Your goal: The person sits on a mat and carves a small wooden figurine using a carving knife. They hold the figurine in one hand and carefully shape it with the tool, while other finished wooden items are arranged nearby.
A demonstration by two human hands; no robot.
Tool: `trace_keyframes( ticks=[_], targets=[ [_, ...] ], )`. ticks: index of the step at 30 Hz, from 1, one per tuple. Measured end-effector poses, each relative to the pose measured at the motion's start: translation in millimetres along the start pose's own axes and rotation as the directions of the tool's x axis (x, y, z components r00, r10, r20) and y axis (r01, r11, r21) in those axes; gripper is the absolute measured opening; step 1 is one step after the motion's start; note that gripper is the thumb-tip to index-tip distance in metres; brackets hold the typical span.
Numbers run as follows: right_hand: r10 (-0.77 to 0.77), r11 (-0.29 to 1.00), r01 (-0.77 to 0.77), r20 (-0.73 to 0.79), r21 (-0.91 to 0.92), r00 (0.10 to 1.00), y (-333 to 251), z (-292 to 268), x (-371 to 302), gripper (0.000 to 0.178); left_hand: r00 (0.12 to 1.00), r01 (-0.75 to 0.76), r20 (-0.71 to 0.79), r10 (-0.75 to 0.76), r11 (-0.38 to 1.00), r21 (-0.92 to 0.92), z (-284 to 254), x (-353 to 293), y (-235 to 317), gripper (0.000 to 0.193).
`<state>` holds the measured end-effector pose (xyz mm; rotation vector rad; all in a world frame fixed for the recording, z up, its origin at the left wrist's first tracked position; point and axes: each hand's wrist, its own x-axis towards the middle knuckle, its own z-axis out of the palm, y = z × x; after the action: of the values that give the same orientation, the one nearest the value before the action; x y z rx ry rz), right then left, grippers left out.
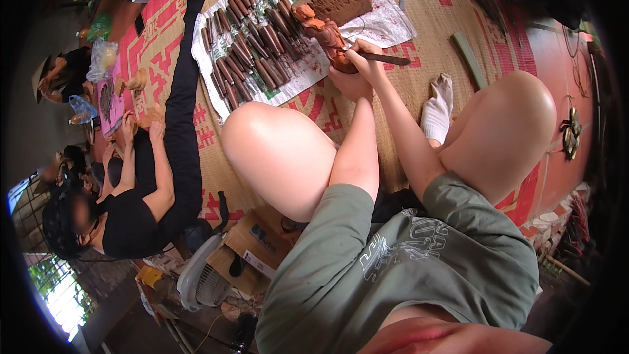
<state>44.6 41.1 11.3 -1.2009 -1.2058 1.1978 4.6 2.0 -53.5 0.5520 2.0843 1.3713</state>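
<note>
My left hand [351, 84] is wrapped round the lower end of a reddish-brown carved wooden figurine [327, 37], which tilts away to the upper left. My right hand [368, 59] grips a carving chisel [392, 59]; its dark wooden handle sticks out to the right. The chisel's tip is against or very near the figurine's lower part, though the fingers hide the exact contact. Just beyond the figurine, a brown wooden block [337, 5] with a rough, gouged surface lies on a white sheet [386, 23]. Several wooden-handled chisels [252, 42] are laid in rows on that sheet, left of the figurine.
A red-patterned straw mat [426, 39] lies beneath my bent legs. A green strip [467, 59] rests at right. At left, another person [134, 219] in black holds a lighter wooden carving [152, 115]. A grey fan [200, 272] and cardboard box [252, 246] stand at lower left.
</note>
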Motion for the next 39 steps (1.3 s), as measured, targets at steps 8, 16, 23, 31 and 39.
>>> trace_keyframes(
  ticks=[8, 16, 23, 31, 39],
  targets=[
    [0.057, 0.992, -0.057, 0.010, 0.109, 0.998, -2, -3, 3, 0.016, 0.999, -0.037, 0.002, 0.037, 0.999, -0.033, 4, 3, -5, 0.073],
    [0.136, 0.984, -0.136, 0.012, 0.119, 0.991, -11, 0, 4, 0.012, 0.996, -0.065, -0.052, 0.066, 0.998, 0.008, 10, 6, -23, 0.072],
    [0.110, 0.986, -0.114, 0.046, 0.118, 0.993, -11, 13, 1, 0.012, 0.997, 0.008, -0.071, 0.005, 0.983, 0.185, -17, -10, 34, 0.075],
    [0.046, 0.996, -0.043, -0.042, 0.076, 0.998, 5, 10, 5, 0.014, 0.995, -0.002, -0.090, 0.030, 0.956, 0.295, -14, -11, 35, 0.080],
    [0.105, 0.994, -0.105, -0.059, -0.003, 0.993, 5, 8, 1, 0.014, 0.997, -0.013, -0.075, 0.035, 0.962, 0.272, -17, -15, 39, 0.077]
  ],
)
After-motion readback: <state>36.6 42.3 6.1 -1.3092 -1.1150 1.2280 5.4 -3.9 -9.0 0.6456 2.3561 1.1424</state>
